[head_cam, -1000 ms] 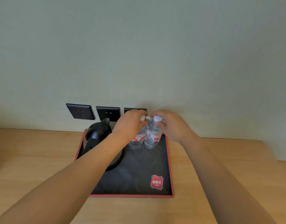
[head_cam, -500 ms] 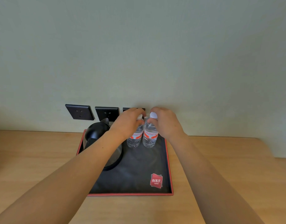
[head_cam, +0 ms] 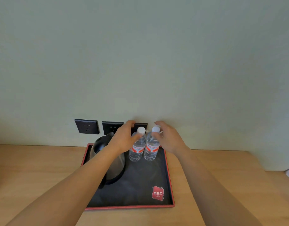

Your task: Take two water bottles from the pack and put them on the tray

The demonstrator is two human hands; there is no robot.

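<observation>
- While both bottles stand upright on the tray, the left hand is spread open, thumb touching the shoulder of the left bottle, gripping nothing.
- The right hand is likewise open, fingers loose beside the neck of the right bottle; no grip evident.
- The two bottles stand just beside each other at the tray's far edge, white caps on.
- A dark kettle sits on the tray's left part, partly hidden by the left forearm.
- The tray rests on the wooden table, below black wall sockets.
</observation>
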